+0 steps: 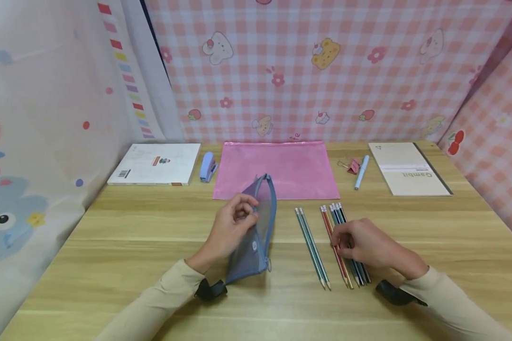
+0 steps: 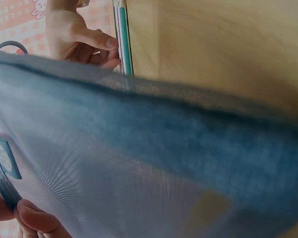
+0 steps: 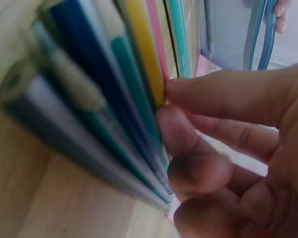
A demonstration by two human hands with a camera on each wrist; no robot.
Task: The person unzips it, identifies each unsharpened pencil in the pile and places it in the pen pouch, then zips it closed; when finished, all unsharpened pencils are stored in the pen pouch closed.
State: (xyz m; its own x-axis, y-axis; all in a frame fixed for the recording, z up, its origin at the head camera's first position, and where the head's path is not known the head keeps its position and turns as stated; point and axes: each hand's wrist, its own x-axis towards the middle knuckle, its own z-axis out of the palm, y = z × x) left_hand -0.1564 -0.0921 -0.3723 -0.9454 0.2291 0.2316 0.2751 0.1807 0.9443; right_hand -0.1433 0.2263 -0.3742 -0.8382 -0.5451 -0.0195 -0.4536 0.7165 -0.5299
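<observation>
Pencils, a bundle of slim wooden ones in red, blue and teal [image 1: 345, 246], lie side by side on the pale wooden desk [image 1: 111, 246] under the right hand [image 1: 362, 244], whose fingertips curl down onto the red ones at the bundle's left edge, seemingly to pick some out. Two teal striped pencils [image 1: 312, 248] lie just to that hand's left, apart from the rest. The left hand [image 1: 230, 229] pinches the upper rim of a blue mesh zip pouch [image 1: 256, 232] and holds it upright on its edge, its mouth gaping towards the pencils, likely so things can go in. Beyond the hands lie a flat pink zip folder [image 1: 281, 168], a blue stapler [image 1: 207, 166], a white book [image 1: 155, 163], pink binder clips [image 1: 352, 165], a pale blue pen [image 1: 361, 172] and a beige notebook [image 1: 407, 168] printed with "Gambol", as far as it can be read.

From the left wrist, the pouch's mesh fills the view; fingertips [image 2: 35, 220] grip its lower edge beside a small teal label [image 2: 4, 161], too blurred to read. The other hand shows beyond, touching the pencils.

From the right wrist, the thumb and fingertips [image 3: 198, 134] press against the yellow and pink sides of the pencil bundle, a light pinch rather than a full grasp. The pouch stands beyond.
</observation>
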